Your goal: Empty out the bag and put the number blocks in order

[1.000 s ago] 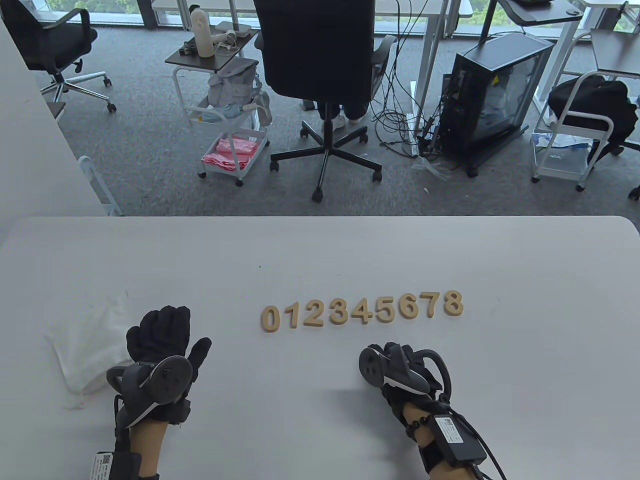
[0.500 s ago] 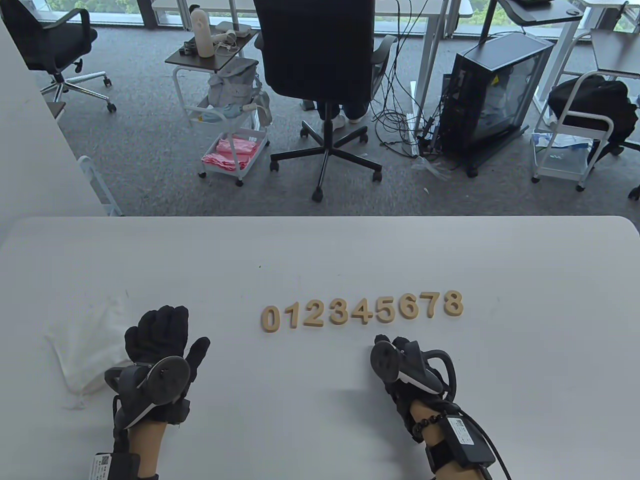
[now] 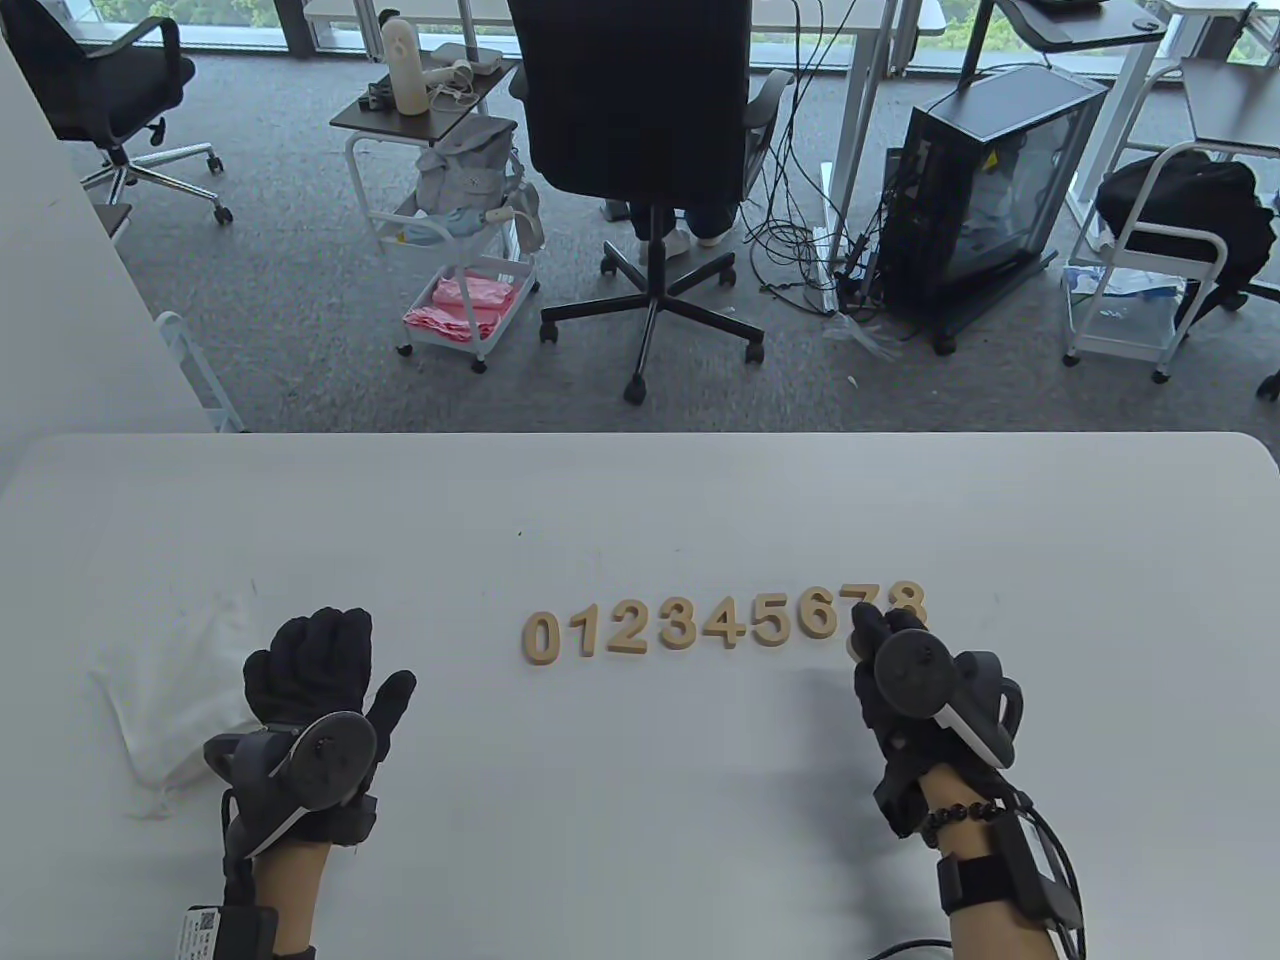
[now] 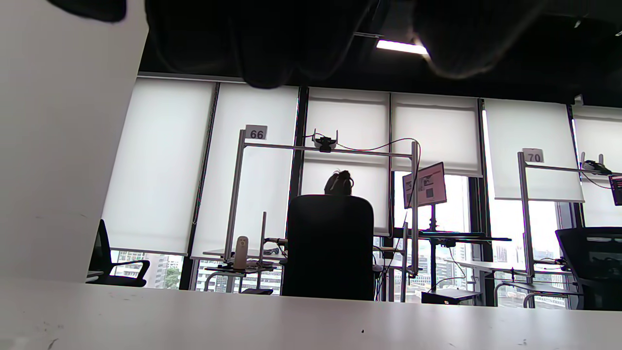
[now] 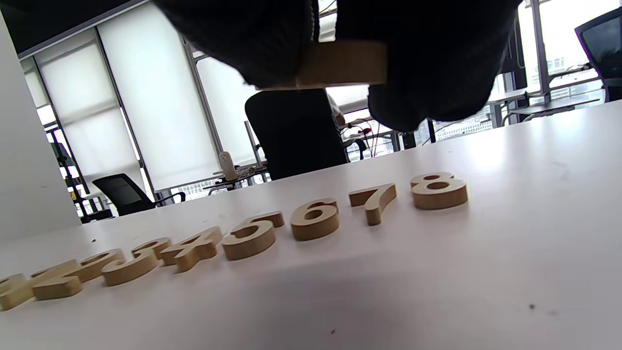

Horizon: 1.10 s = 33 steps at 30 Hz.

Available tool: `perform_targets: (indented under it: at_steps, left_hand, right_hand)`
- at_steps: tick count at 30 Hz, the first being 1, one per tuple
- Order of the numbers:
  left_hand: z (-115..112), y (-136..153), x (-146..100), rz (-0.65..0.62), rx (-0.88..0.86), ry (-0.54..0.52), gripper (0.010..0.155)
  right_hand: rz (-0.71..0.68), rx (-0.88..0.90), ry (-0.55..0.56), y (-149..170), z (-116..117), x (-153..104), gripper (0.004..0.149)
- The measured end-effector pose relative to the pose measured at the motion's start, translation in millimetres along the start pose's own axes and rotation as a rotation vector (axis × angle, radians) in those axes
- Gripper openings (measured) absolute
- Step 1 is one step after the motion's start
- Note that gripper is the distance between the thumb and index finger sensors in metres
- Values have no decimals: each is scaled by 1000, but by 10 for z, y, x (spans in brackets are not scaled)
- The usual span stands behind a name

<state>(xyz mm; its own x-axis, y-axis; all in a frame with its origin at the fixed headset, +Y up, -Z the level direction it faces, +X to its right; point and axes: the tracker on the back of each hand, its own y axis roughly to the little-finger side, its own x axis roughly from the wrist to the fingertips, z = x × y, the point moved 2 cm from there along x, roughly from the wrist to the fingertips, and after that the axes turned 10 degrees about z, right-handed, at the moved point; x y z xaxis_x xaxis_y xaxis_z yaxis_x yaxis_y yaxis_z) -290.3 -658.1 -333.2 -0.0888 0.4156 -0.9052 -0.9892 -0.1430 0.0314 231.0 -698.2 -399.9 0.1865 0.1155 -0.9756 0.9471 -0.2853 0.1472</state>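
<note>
Above table (image 5: 486,272), block (image 5: 340,63) between fingers (image 5: 427,73)

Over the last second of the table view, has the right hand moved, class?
Yes. The right hand has moved up and right in the table view, from below the 5 and 6 blocks to the row's end, now overlapping the 7 block and 8 block.

Beyond your white rectangular table (image 3: 640,480) lies grey carpet (image 3: 300,290). At twelve o'clock a black high-backed office chair (image 3: 640,120) stands on a five-star base, its occupant mostly hidden. At eleven o'clock you have a white wheeled cart (image 3: 455,250) holding pink cloth, and at one o'clock a black glass-sided computer tower (image 3: 990,190) among loose cables. White roller blinds (image 4: 160,165) cover the tall windows, and a ceiling strip light (image 4: 401,46) glows overhead.
</note>
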Motion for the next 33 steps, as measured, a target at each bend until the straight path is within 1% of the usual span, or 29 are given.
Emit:
perform_targets:
  at_steps: [3,5,10,12,13,17,21,23,28,32,33]
  left_hand:
    - [-6,16,5,8,7,2,74]
    - [-8,29,8,13,12,2,75]
    - [-3,63,17,28,17,0,75]
    - [-3,70,17,33,21,0,74]
    - [-2,72,17,34,22,0,75]
    - [10,101,16,50,19,0,75]
    - [7,112,20,57,25,3,75]
    - [13,118,22,61,26,3,75]
    - [15,120,24,65,29,4,75]
    - [10,109,26,61,34,8,75]
    - [10,108,26,61,34,8,75]
  right_hand:
    - [48,-28,71,225,-162,151,55]
    - [87,-59,97,348,-230,260,52]
    - [153,-152,96,532,-233,520,48]
    - [185,-176,85,594,-179,649,47]
    - [192,-180,84,603,-166,672,47]
    - [256,-203,53,677,-2,867,45]
    - [286,-211,31,688,150,1006,45]
    - [290,-251,12,660,247,1076,44]
    - [301,-343,-31,615,465,1183,44]
    - [315,-394,-57,606,580,1218,43]
    - [318,-407,-37,606,585,1223,44]
